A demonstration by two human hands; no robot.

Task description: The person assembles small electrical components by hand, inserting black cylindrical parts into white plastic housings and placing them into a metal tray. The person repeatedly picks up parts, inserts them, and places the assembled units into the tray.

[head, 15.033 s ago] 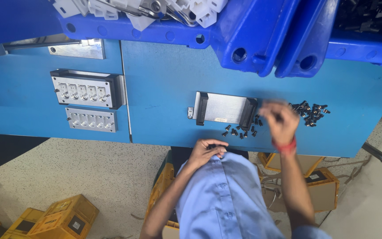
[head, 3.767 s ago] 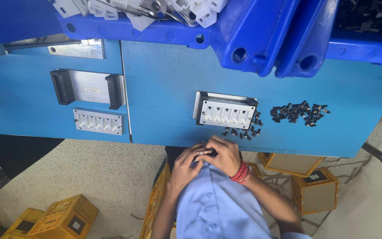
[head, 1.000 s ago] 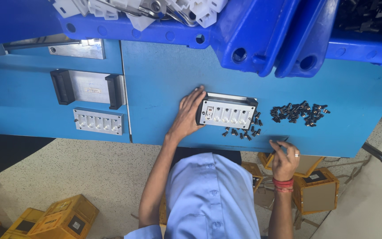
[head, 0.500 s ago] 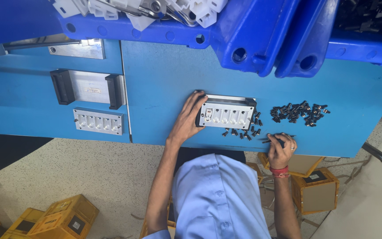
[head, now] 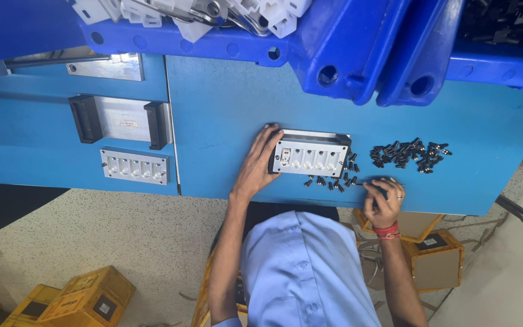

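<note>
A white rectangular plastic socket plate [head: 308,158] is steadied by the left hand's [head: 256,166] flat open grip; small dark metal screws [head: 333,181], beside the right hand's [head: 384,201] pinch, could be scattered off the blue tabletop [head: 225,121].

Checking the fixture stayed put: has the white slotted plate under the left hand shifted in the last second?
No. The white slotted plate still sits just left of the loose dark-parts pile, left hand steadying it.
</note>
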